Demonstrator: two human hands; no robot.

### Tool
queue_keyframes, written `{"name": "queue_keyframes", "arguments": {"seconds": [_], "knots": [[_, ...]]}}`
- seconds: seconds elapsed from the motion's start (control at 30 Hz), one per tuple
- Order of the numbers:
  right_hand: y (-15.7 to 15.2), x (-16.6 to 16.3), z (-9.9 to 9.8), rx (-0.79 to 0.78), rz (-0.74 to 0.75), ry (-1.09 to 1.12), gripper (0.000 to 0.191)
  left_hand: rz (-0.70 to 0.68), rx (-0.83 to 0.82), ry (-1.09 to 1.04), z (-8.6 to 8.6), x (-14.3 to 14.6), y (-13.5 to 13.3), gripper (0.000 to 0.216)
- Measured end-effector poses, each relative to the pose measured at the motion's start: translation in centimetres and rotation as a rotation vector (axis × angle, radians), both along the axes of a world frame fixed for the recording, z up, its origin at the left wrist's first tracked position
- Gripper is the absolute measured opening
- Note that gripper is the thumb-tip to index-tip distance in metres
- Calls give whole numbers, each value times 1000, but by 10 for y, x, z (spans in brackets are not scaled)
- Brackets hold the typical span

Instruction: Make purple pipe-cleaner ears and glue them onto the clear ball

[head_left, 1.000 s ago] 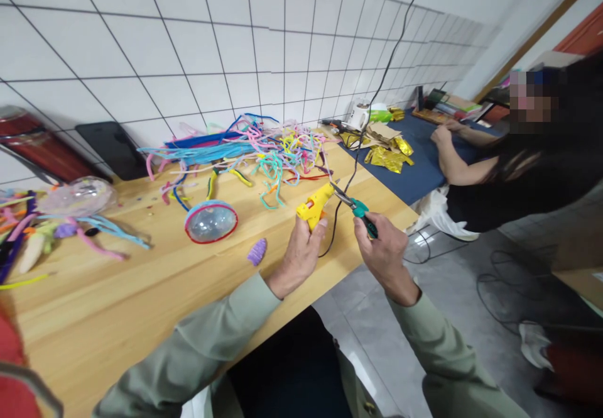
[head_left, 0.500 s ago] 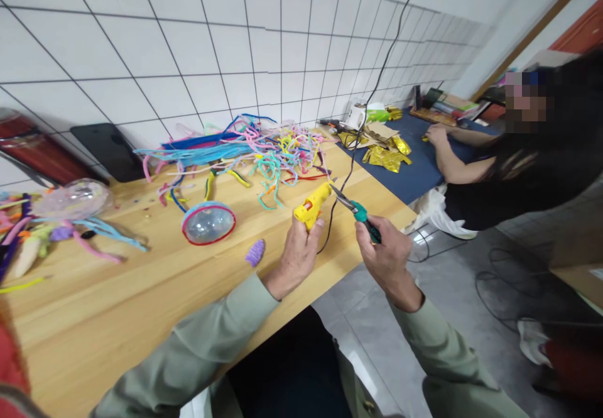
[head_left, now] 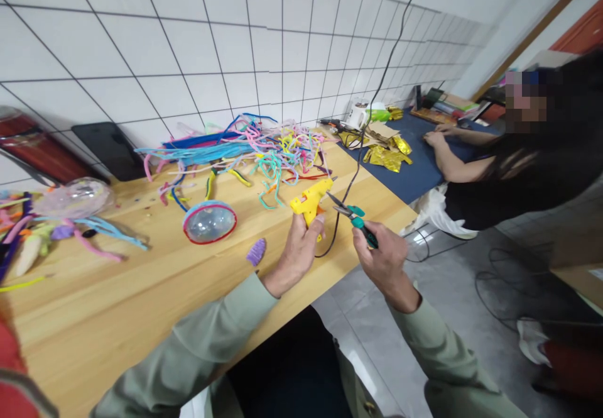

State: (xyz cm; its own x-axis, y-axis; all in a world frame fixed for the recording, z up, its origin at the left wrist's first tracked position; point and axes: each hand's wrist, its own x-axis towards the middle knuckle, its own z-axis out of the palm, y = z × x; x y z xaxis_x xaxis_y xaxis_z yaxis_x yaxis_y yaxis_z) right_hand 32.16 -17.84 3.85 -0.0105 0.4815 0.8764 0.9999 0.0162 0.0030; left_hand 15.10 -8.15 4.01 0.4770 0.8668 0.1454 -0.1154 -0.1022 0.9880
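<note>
A yellow glue gun [head_left: 311,199] is gripped in my left hand [head_left: 299,247], its nozzle pointing up and right. My right hand [head_left: 384,251] is closed around green-and-black handled pliers [head_left: 351,212]. The pliers' jaws reach up and left, close to the glue gun's nozzle but apart from it. Left of my left hand, a small purple pipe-cleaner piece [head_left: 256,251] lies on the wooden table [head_left: 155,305]. Farther left sits a clear dome [head_left: 210,223] with a red rim and a light blue edge.
Tangled pipe cleaners [head_left: 282,148] lie along the tiled wall, with yellow-and-black handles [head_left: 210,183] below them. A phone [head_left: 110,149] and red thermos [head_left: 40,148] stand at the left. Gold foil [head_left: 389,157] covers part of the blue mat [head_left: 419,173], where another person works. A black cord [head_left: 354,176] hangs behind the pliers.
The pliers have moved slightly left and down, away from the nozzle, and their handles have spread. The glue gun has turned so that its side and trigger show more.
</note>
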Motion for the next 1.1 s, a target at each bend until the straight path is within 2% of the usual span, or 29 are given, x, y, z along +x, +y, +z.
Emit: {"name": "queue_keyframes", "arguments": {"seconds": [0.1,0.3,0.5,0.67,0.83,1.0,1.1], "knots": [[-1,-1,-1,-21,44,-44,6,-39,-59,-35,4,0,-2,27],[4,6,1,36,-44,-37,8,-35,-82,-51,7,0,-6,24],[-1,-3,1,-40,54,-35,7,-31,-85,-54,8,-2,-5,28],[5,1,-2,-4,-41,16,12,-49,-57,-44,9,-3,-4,25],[2,-1,-5,-49,59,50,10,-31,-74,-62,3,0,-2,28],[5,3,-2,2,-25,59,13,-34,-61,-66,-3,2,-3,31],[5,2,-1,21,0,64,12,-39,-23,-79,-1,1,-4,29]]}}
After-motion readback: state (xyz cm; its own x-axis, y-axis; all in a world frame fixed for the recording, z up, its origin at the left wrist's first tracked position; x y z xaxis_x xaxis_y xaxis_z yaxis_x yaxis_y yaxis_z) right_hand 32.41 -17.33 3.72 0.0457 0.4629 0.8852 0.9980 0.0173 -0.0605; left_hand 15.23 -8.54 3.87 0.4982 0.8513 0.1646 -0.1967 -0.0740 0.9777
